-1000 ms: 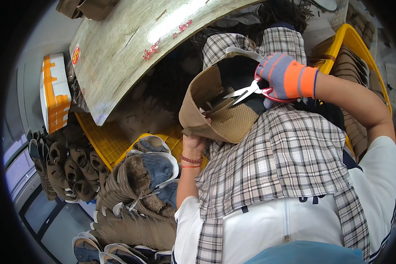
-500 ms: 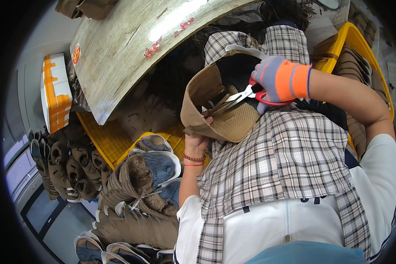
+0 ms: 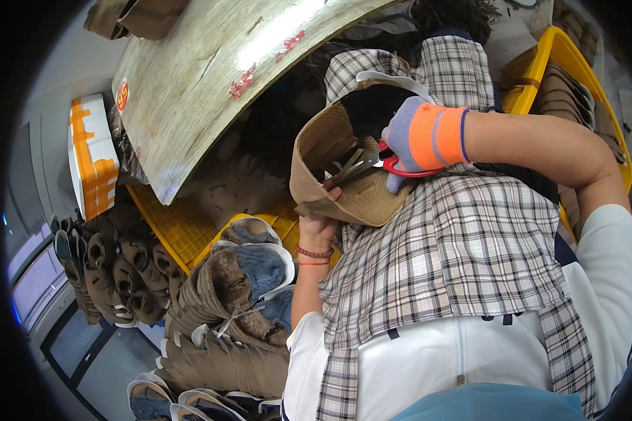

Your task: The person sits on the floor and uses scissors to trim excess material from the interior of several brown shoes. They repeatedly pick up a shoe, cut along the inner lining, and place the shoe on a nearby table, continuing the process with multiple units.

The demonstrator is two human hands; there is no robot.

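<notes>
A brown boot upper (image 3: 383,200) with a tan mesh inner side and a white rim is held above my lap, its opening turned up. My left hand (image 3: 319,226), bare, grips its near left wall; the thumb shows inside and the other fingers are hidden behind the fabric. In a grey and orange knit glove, my right hand (image 3: 416,137) is closed on the red handles of a pair of scissors (image 3: 393,167). The blades point left into the upper, at narrow brown strips (image 3: 344,163) next to my left thumb. Whether the blades touch a strip, I cannot tell.
A wood-patterned board (image 3: 189,84) slants across the upper left. Nested fleece-lined uppers (image 3: 263,270) stand at my left, by a yellow crate (image 3: 182,242). Another yellow crate (image 3: 541,67) with brown pieces is at the right. A white box with orange tape (image 3: 95,158) stands far left.
My right hand has moved left, taking the scissors deeper into the upper, closer to my left thumb. The blades look less spread than before. My left hand keeps its hold.
</notes>
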